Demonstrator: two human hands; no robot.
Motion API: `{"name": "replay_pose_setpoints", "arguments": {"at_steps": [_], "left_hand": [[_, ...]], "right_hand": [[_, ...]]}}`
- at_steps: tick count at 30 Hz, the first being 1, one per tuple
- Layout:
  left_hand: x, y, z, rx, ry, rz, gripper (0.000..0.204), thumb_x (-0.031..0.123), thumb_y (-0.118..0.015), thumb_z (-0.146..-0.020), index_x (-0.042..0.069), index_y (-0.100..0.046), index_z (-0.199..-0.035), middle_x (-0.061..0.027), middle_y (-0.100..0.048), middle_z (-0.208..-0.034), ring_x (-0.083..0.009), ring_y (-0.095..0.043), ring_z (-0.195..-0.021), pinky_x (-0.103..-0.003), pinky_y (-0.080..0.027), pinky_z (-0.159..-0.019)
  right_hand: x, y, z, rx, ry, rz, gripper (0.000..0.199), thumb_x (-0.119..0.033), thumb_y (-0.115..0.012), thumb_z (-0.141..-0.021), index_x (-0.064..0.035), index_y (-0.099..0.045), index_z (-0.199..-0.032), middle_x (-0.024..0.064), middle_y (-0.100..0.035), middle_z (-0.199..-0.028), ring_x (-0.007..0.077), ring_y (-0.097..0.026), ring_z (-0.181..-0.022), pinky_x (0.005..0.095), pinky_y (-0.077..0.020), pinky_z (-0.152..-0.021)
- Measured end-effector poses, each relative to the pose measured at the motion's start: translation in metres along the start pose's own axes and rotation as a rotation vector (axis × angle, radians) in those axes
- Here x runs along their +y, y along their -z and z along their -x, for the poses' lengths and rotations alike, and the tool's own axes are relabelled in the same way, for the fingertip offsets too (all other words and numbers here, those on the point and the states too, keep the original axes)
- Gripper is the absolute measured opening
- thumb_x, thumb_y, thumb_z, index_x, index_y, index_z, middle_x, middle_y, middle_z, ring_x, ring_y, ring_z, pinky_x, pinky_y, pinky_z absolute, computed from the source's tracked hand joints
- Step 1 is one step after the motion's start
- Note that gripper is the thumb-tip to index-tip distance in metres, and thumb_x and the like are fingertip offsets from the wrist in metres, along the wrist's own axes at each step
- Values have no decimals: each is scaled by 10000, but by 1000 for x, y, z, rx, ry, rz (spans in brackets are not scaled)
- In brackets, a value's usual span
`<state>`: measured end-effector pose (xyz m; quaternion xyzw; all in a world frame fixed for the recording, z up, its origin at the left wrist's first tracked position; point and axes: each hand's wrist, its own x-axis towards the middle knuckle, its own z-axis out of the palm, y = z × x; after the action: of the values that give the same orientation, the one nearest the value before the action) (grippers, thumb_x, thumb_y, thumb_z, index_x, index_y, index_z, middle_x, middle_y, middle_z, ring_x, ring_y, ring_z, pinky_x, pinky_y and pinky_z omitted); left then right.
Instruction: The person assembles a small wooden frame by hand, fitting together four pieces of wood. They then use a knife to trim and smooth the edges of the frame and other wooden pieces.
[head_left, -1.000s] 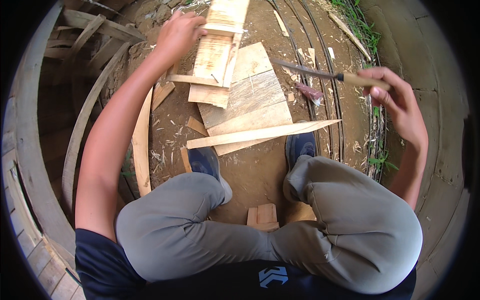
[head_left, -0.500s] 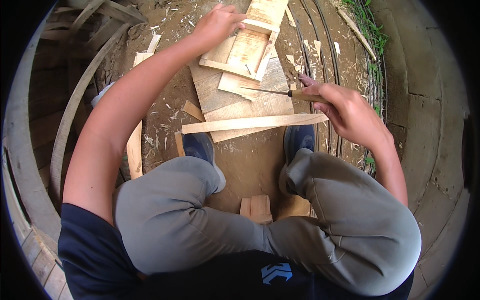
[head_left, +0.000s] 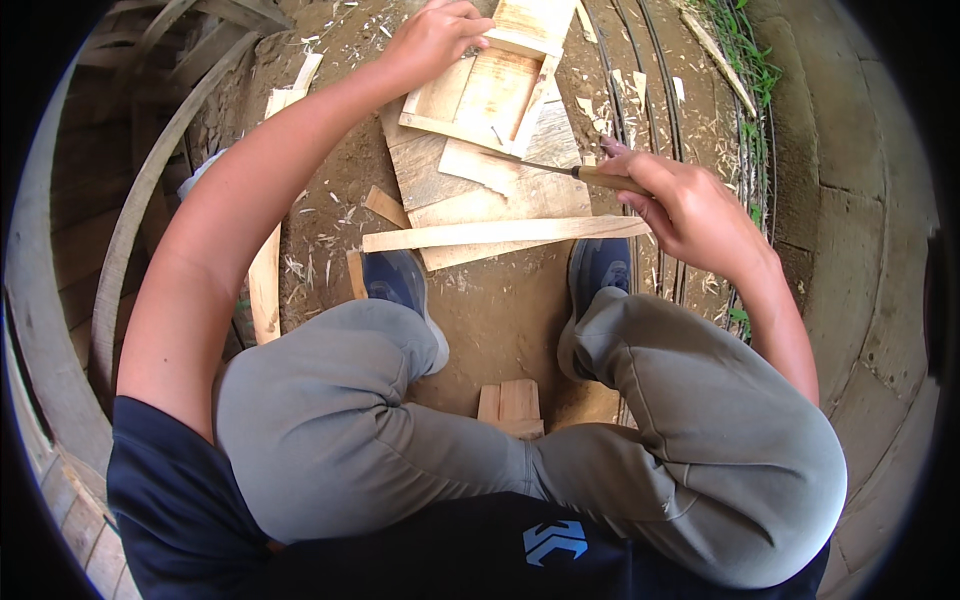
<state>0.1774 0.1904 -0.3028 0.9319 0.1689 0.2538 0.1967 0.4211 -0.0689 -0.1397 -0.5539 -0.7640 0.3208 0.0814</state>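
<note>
A small rectangular wooden frame [head_left: 465, 131] rests on boards in front of me. My left hand [head_left: 438, 40] grips its far left side, with fingertips over the far strip. Near the frame's near right corner a nail [head_left: 496, 134] sticks up at a slant. My right hand [head_left: 692, 208] is closed around the wooden handle of a thin metal-shafted tool [head_left: 608, 180], perhaps an awl. Its shaft points left, and the tip lies by the frame's near edge; whether it touches I cannot tell. Under the frame is a pale board [head_left: 470, 170] with a ragged edge.
A long wooden strip [head_left: 500, 236] lies across in front of my shoes [head_left: 395, 280], its right end beneath my right hand. Wider boards [head_left: 425, 185] serve as a base on the dirt. Dark cables [head_left: 655, 110] run along the right; curved planks [head_left: 150, 190] stand at the left.
The tool in my right hand has risen slightly, its tip shifting from over the pale board to the frame's near edge. My left hand keeps its hold on the frame.
</note>
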Motion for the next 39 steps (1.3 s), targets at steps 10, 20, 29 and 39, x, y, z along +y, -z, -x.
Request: {"name": "replay_pose_setpoints", "arguments": {"at_steps": [10,20,29,39], "left_hand": [[24,4,-20,-208,160,17,161,182,-709,-857,172,-773,-1005,-135,-653,-972,-358,-623,-970,-449,-507,-822],[0,-12,-13,-90,-9,-44,188,138,-703,-849,115,-748,-1030,-154,-663,-991,-388,-620,-1003,-482,-508,-863],[3,2,4,78,-51,58,207,106,-673,-877,37,-714,-1068,-162,-683,-1069,-388,-624,-1053,-473,-495,-946],[111,60,56,139,406,237,167,99,-683,-930,102,-717,-1093,-38,-672,-970,-186,-618,-976,-364,-530,-829]], "right_hand": [[-15,-37,-2,134,256,19,234,-127,-708,-871,-70,-663,-1093,123,-670,-728,314,-687,-685,434,-537,-586],[-33,-39,-18,90,243,14,168,-73,-722,-854,-63,-635,-998,122,-654,-712,349,-661,-643,479,-559,-894],[-42,-42,-26,122,201,56,159,-139,-675,-914,-51,-544,-893,131,-633,-636,347,-678,-623,459,-525,-542],[-46,-37,-36,43,271,90,129,-115,-675,-896,-55,-561,-895,131,-631,-635,345,-668,-600,452,-526,-540]]}}
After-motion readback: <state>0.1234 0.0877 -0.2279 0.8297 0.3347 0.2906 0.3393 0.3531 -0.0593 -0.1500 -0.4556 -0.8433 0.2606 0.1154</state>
